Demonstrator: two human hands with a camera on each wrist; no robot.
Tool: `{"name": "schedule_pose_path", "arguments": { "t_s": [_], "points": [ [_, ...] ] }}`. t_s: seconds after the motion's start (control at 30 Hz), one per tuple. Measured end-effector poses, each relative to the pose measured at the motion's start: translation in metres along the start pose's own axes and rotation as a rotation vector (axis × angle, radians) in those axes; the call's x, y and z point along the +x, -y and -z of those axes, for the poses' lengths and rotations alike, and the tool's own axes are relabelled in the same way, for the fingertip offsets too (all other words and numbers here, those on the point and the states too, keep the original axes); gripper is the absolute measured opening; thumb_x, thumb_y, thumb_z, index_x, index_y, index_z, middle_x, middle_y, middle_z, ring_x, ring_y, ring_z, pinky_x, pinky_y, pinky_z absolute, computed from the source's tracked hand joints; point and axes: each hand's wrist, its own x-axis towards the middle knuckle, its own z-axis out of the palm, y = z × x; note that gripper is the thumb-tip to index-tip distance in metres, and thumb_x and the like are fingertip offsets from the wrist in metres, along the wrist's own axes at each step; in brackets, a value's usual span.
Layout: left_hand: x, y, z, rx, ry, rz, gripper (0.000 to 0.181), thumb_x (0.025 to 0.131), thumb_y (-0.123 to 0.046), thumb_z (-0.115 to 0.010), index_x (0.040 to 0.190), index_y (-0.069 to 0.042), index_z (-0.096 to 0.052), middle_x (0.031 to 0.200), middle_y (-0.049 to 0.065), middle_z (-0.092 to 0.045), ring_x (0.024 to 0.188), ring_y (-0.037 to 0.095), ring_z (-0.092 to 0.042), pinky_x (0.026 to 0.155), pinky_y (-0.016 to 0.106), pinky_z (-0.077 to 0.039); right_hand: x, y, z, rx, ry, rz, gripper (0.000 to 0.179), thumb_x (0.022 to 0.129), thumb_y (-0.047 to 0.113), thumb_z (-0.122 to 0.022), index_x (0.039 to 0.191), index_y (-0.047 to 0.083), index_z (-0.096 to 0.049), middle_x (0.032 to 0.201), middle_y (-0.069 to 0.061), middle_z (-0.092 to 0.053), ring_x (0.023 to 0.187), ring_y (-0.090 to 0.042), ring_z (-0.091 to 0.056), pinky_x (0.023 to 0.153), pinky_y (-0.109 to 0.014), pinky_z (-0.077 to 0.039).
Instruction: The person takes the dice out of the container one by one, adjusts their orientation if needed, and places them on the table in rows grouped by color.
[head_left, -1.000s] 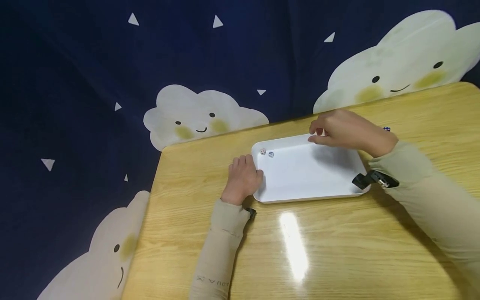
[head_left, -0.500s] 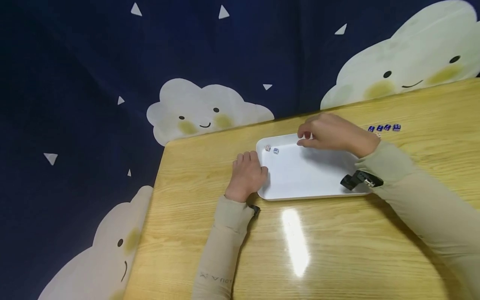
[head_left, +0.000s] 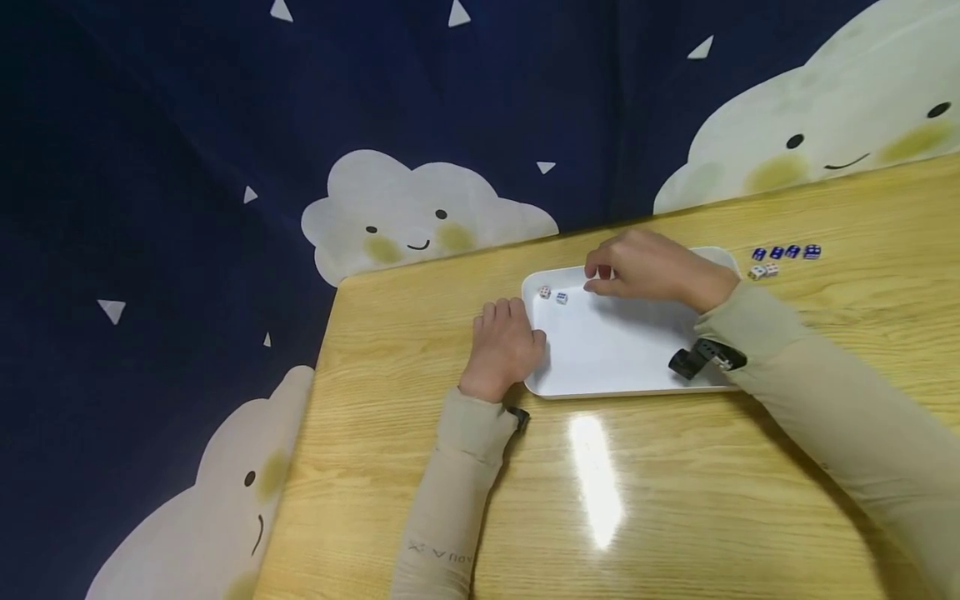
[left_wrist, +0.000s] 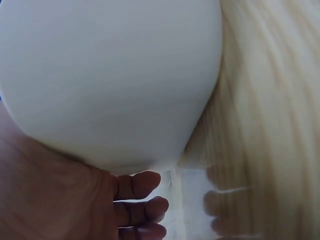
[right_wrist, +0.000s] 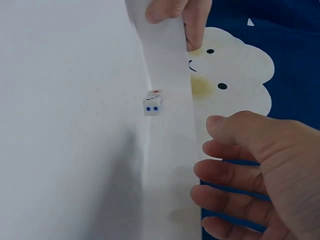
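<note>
A shallow white tray [head_left: 615, 371] lies on the wooden table, its near wall running toward me. My left hand [head_left: 504, 346] grips its left end; the right wrist view shows the thumb [right_wrist: 165, 10] inside the wall and fingers outside. Two small white dice sit in the far left corner: one with red pips [head_left: 544, 292], the other with blue pips [head_left: 562, 297]. Just right of them my right hand [head_left: 645, 267] hovers at the far wall. Its fingers are relaxed and apart, with nothing between them. In the right wrist view the blue-pipped die [right_wrist: 152, 106] partly covers the other.
Right of the tray, several dark blue dice [head_left: 777, 252] stand in a row on the table [head_left: 390, 375]. Two white dice [head_left: 765, 271] lie in front of that row. A dark blue curtain [head_left: 465, 100] with clouds hangs along the table's far edge.
My right hand has moved left along the far wall, closer to the two dice in the corner. The dice right of the tray came out from behind it. My left hand keeps its grip.
</note>
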Motion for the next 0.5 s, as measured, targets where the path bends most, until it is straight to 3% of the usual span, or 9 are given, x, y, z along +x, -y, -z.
{"name": "schedule_pose_path", "arguments": {
  "t_s": [0.5],
  "points": [
    [0.003, -0.001, -0.002, 0.015, -0.009, -0.006, 0.036, 0.103, -0.035, -0.042, 0.120, -0.004, -0.047, 0.113, 0.009, -0.049, 0.105, 0.027, -0.040, 0.089, 0.038, -0.037, 0.018, 0.008, -0.008, 0.019, 0.032, 0.006, 0.012, 0.090, 0.022, -0.077, 0.093, 0.011, -0.077, 0.079, -0.002, -0.073, 0.068, -0.014, -0.061, 0.069, -0.036, -0.052]
  ]
}}
